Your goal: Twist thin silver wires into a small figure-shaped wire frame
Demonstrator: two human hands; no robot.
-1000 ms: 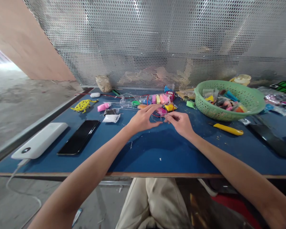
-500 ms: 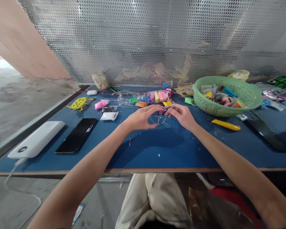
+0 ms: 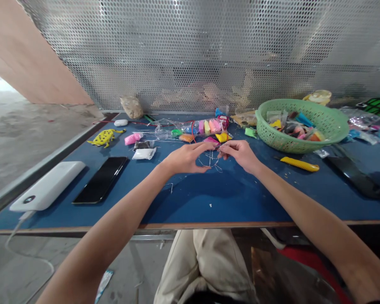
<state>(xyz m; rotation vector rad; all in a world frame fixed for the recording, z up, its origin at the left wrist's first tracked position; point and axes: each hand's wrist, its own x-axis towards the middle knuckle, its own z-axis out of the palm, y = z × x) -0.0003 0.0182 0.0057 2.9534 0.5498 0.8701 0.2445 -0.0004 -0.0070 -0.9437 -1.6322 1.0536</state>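
Note:
Between my hands is a thin silvery wire frame, bent into rounded loops, held above the blue table. My left hand curves around its left side, fingertips on the top and thumb on the lower part. Pinched at the upper right of the frame is my right hand, thumb and forefinger together on the wire. Just behind the fingertips lie a yellow packet and a magenta packet. A small bent wire piece rests left of the frame.
A green basket of packets stands right, with a yellow cutter before it. At left lie a black phone, a white power bank, a spotted yellow figure and a white packet. Perforated metal rises behind.
My right hand's fingers have drawn into a tighter pinch at the wire, uncovering more of the yellow and magenta packets. My left hand keeps its hold. The view has shifted slightly.

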